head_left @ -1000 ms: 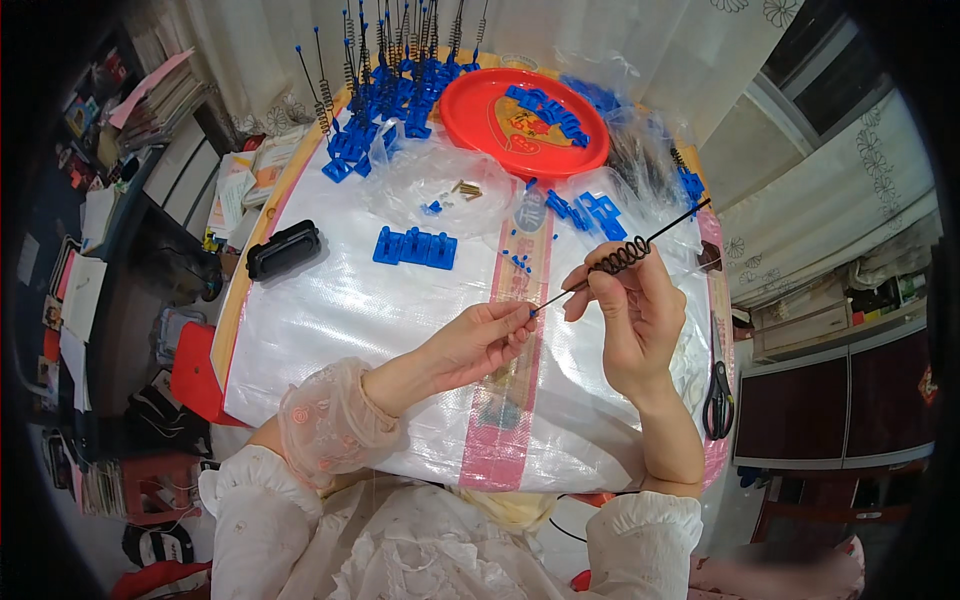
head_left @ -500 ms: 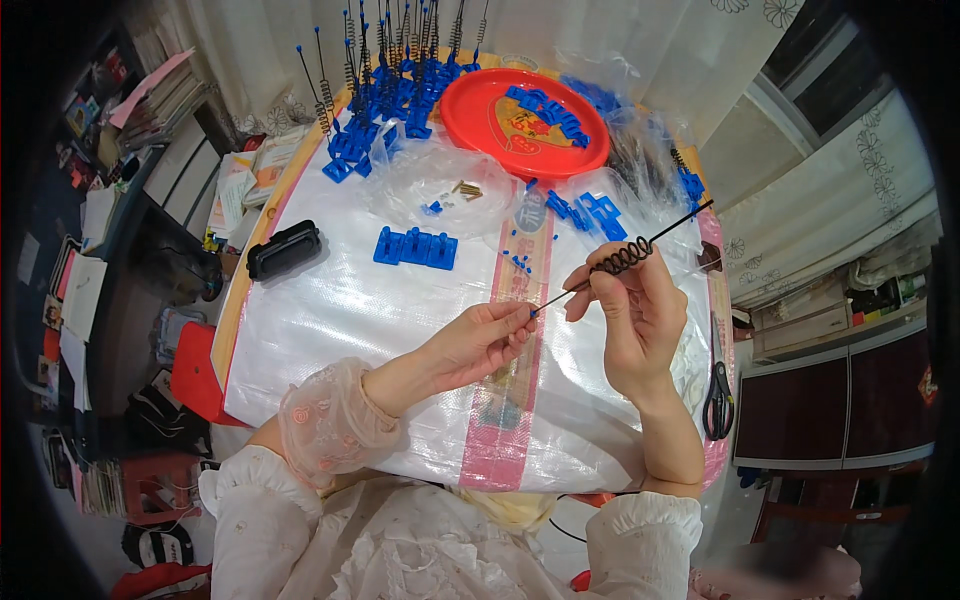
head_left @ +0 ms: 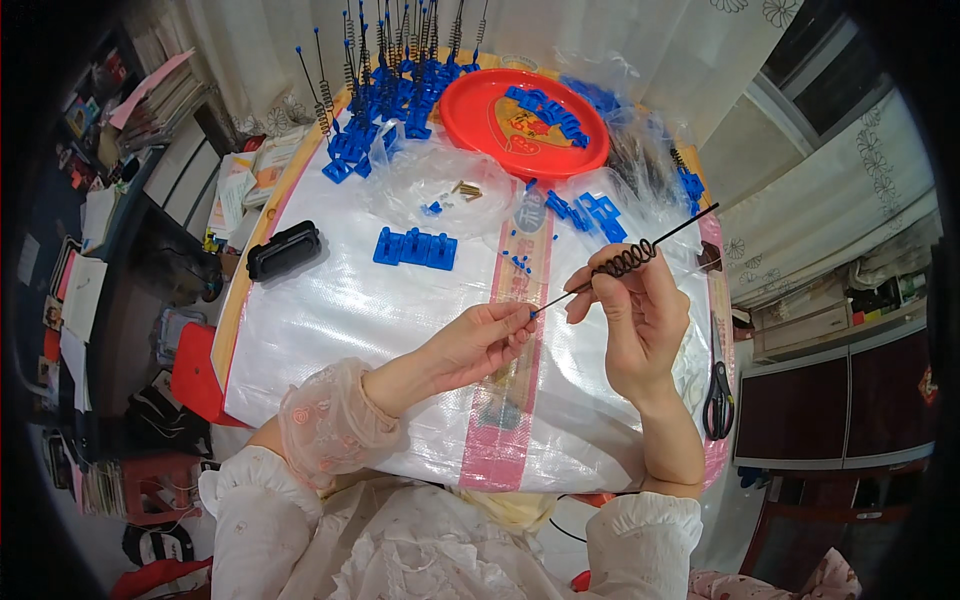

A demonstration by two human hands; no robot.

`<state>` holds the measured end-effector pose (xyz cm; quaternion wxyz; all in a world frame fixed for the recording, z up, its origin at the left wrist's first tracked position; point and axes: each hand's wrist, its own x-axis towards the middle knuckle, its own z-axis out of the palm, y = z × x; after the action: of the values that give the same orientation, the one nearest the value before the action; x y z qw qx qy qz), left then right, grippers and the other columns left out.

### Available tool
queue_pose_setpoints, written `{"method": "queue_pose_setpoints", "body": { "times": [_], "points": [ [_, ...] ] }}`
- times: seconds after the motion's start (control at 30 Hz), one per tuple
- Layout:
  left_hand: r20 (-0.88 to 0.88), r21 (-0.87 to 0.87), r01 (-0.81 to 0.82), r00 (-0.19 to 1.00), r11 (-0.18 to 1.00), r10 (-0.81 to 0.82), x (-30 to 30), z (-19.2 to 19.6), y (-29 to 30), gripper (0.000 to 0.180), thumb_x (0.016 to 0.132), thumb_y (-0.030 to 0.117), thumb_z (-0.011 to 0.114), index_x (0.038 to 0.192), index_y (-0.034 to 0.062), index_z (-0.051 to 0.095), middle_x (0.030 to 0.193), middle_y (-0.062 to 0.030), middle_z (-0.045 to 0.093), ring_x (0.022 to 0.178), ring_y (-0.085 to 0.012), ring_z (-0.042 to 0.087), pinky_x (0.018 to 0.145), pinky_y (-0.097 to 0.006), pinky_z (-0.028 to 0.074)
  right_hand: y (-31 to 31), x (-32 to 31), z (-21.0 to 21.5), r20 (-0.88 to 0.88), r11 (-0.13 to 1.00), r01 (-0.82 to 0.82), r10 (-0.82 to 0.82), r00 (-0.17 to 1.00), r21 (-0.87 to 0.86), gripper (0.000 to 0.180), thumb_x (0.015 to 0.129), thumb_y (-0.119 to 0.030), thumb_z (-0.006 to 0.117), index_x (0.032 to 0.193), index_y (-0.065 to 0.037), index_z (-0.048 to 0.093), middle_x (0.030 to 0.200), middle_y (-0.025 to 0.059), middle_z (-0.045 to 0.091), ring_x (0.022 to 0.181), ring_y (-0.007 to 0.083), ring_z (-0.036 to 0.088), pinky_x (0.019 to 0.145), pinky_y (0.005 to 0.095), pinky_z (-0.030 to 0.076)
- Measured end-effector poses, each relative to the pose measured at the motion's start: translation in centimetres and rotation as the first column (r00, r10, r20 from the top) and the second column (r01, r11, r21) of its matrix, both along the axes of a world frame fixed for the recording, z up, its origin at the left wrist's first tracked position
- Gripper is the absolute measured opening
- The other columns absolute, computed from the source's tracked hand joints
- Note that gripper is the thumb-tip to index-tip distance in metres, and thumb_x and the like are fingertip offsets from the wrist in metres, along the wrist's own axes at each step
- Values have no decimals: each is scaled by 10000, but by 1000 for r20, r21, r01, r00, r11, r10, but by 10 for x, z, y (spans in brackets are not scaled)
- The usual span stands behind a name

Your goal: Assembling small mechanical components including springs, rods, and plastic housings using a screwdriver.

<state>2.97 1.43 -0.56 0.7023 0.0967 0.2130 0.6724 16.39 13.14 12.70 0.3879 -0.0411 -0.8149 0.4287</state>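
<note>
Table [head_left: 232, 315] under white sheet [head_left: 340, 340]; blue stands [head_left: 345, 160] crowd its far left corner, red tray [head_left: 475, 110] near the far edge, scissors [head_left: 718, 400] along the right edge. Over the table's right half, left hand [head_left: 480, 345] pinches a black spring rod [head_left: 628, 260] near its blue tip [head_left: 534, 313]; right hand [head_left: 642, 335] grasps it at the coil.

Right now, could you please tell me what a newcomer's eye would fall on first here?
Probably the bright red tray at the far end of the white sheet, with blue pieces on it. To its left crowd blue stands with upright black springs. Nearer, the left hand and right hand hold a coiled black rod.
</note>
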Motion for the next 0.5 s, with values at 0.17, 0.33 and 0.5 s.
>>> {"method": "queue_pose_setpoints", "body": {
  "times": [0.17,0.33,0.5],
  "points": [
    [12,17,5,1000,1000,-5,0,-1,0,191,1002,163,604,1136,31,635,998,-12,626,856,-50,587,765,-151,524,1,0,-2,26,1000,15,-15,1000,-1,51,956,11,565,940,59,557,751,111,665,623,166,691,548,255,492],
    [41,26,3,999,1000,-4,0,-1,0,185,1000,160,607,1129,32,638,990,-12,629,856,-52,588,766,-154,524,1,-1,-2,33,1000,10,-9,999,-8,56,956,7,569,937,58,557,746,109,663,622,166,690,547,256,494],
    [26,23,4,1000,1000,-5,0,-1,0,179,999,157,608,1127,35,637,990,-10,626,852,-51,583,768,-157,521,0,-2,-2,25,1000,6,-6,1000,-21,58,955,5,574,939,58,558,741,107,662,619,163,688,548,254,497]
  ]
}}
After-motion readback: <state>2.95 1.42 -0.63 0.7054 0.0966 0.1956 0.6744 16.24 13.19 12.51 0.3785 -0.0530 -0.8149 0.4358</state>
